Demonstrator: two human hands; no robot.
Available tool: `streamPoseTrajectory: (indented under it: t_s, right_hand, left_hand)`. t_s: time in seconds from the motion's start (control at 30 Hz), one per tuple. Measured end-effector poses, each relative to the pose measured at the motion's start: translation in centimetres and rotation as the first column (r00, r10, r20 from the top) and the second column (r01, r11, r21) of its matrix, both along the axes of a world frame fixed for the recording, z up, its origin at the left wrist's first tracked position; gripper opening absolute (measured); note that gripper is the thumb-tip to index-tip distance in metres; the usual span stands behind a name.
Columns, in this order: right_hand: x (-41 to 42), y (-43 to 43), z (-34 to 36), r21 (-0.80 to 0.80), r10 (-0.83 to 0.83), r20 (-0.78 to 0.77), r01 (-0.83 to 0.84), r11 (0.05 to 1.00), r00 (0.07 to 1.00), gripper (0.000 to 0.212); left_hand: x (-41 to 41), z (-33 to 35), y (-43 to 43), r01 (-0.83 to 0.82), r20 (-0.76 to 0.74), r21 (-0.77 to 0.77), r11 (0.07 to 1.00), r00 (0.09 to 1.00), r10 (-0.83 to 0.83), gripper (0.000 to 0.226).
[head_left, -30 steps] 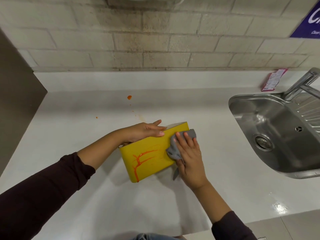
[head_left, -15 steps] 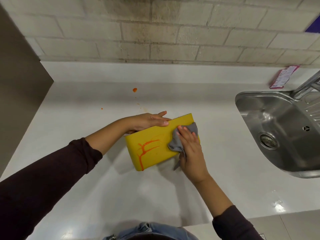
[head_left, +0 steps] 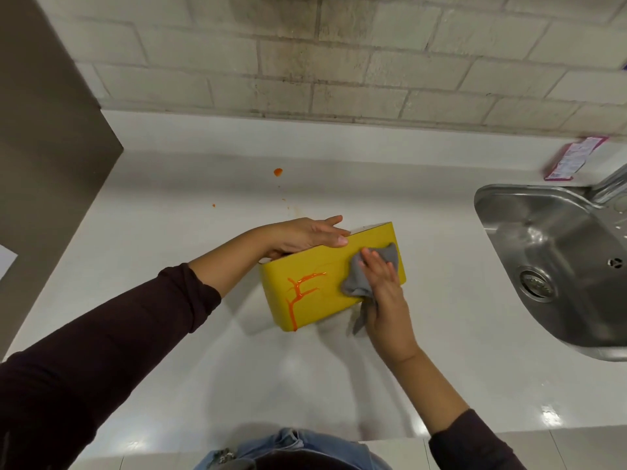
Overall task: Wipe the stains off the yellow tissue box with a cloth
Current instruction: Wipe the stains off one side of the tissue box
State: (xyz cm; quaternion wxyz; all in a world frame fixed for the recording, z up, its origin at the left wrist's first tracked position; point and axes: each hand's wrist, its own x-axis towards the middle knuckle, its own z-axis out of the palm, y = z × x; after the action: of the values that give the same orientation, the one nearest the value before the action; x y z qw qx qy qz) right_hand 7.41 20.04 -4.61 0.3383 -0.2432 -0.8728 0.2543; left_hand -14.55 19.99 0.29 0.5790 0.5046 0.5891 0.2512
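Note:
The yellow tissue box (head_left: 315,266) stands on the white counter, its long front face turned toward me. Orange streaks (head_left: 300,293) branch and run down the left part of that face to the bottom edge. My left hand (head_left: 305,237) rests on the box's top rim and holds it steady. My right hand (head_left: 383,293) presses a grey cloth (head_left: 364,276) against the right part of the face, just right of the streaks. A tail of the cloth hangs below the box beside my palm.
A steel sink (head_left: 556,262) with a tap is set into the counter (head_left: 169,239) at the right. An orange drop (head_left: 278,172) and small specks lie on the counter behind the box. A pink packet (head_left: 573,157) leans by the wall. A dark panel (head_left: 44,157) stands left.
The cloth and my right hand stay on the right part of the box face, shifting only slightly. The camera has tilted down, so the box sits a little higher in view. The streaks look unchanged.

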Motion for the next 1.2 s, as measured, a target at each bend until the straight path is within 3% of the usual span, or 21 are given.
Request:
streamPoseTrajectory:
  t_s: [0.13,0.23,0.37,0.43,0.6,0.83,0.97,1.07,1.2]
  right_hand:
    - [-2.7,-1.7,0.4,-0.15,-0.221,-0.134,0.201,0.968,0.966,0.056]
    - [-4.0,-3.7,0.3,-0.088,-0.103,-0.066,0.097,0.991,0.993,0.061]
    - [-1.6,-2.4,0.3,0.039,0.134,0.089,-0.138,0.99,0.987,0.051]
    - [-0.7,-1.3,0.4,0.025,0.094,0.027,-0.095,0.995,0.995,0.046]
    - [-3.9,-3.0,0.8,-0.155,-0.191,-0.146,0.168,0.974,0.971,0.052]
    - [-2.1,-2.8,0.0,0.08,0.171,0.066,-0.176,0.981,0.983,0.048]
    - [-2.7,-2.4,0.2,-0.073,-0.06,-0.108,0.052,0.996,0.992,0.05]
    - [-4.8,-4.0,0.4,-0.208,-0.197,-0.192,0.156,0.966,0.962,0.054]
    - [-5.4,-5.3,0.6,-0.148,0.009,-0.126,-0.028,0.989,0.992,0.055]
  left_hand:
    - [0.1,0.0,0.1,-0.015,0.0,0.008,1.0,1.0,0.015,0.052]
    - [-0.2,-0.3,0.3,-0.004,-0.005,0.034,0.999,1.0,0.004,0.05]
    - [-0.3,-0.5,0.4,0.027,-0.009,0.039,0.999,1.0,-0.026,0.055]
    - [-0.4,-0.4,0.3,0.014,0.019,0.026,1.0,1.0,-0.014,0.058]
    - [-0.5,-0.4,0.4,-0.02,0.041,0.022,1.0,0.999,0.019,0.063]
    - [-0.6,-1.0,0.6,0.016,0.007,0.042,0.999,1.0,-0.016,0.061]
    - [-0.7,-0.9,0.6,-0.01,0.031,0.02,1.0,0.999,0.01,0.07]
    - [-0.7,-0.9,0.7,-0.037,0.03,0.048,0.998,0.999,0.035,0.055]
    - [-0.8,-1.0,0.7,-0.037,-0.039,0.069,0.997,0.998,0.04,0.056]
